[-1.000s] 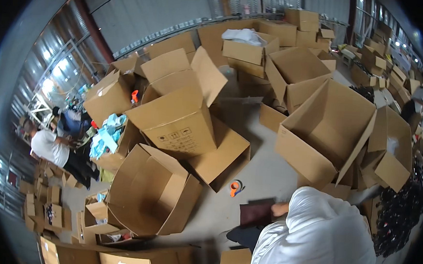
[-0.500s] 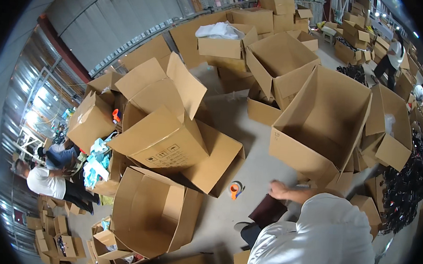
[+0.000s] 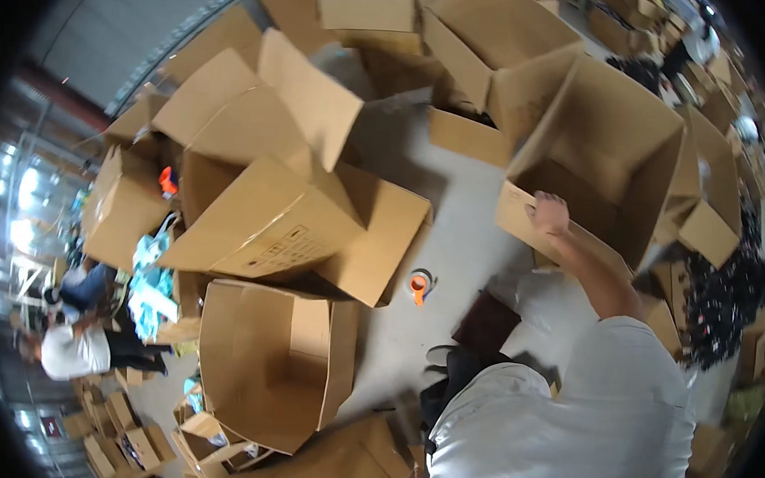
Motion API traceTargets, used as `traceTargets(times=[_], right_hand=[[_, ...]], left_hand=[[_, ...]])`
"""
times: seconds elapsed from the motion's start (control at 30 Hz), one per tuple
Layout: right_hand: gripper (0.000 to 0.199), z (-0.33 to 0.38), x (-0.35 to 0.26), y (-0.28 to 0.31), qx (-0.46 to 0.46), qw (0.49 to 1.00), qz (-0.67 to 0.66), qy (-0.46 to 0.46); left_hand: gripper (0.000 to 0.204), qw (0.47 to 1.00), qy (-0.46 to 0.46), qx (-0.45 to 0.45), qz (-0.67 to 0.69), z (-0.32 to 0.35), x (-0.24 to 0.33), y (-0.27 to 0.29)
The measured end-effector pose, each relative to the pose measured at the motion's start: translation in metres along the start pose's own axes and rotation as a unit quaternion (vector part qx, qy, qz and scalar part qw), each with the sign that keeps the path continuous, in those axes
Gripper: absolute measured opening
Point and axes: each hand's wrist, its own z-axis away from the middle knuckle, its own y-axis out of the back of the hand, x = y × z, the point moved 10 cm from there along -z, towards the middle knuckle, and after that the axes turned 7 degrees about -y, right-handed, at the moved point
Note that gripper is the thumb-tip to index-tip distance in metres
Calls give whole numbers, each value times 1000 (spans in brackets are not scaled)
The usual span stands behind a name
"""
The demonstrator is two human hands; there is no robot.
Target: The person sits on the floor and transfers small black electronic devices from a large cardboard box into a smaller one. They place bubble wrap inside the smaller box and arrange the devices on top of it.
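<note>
My right hand [image 3: 549, 214] reaches forward and grips the near flap of a large open cardboard box [image 3: 616, 139] lying on its side on the grey floor. The fingers curl over the flap's edge. The bare forearm runs back to my white shirt [image 3: 581, 426] at the lower right. My left hand is out of sight. An orange tape dispenser [image 3: 419, 285] lies on the floor to the left of the hand. A dark brown flat piece [image 3: 487, 324] sits near my feet.
Open cardboard boxes crowd the floor: a big one [image 3: 270, 364] at the lower middle and a stack [image 3: 271, 206] at the left. Persons crouch at the far left [image 3: 74, 343] among small boxes. Dark goods pile [image 3: 729, 295] at the right edge.
My right hand has moved from near my body up to the box flap and taken hold of it. The view has tipped down and closer to the boxes.
</note>
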Motion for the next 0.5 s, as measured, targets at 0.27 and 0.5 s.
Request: traceTargets(times=[0.27, 0.5], right_hand=[[18, 2, -33, -20, -13, 999, -25, 19], [13, 9, 26, -17, -61, 994, -26, -88]], left_hand=[[19, 998, 39, -51, -26, -94, 81, 30], [17, 991, 37, -115, -59, -201, 181, 25]])
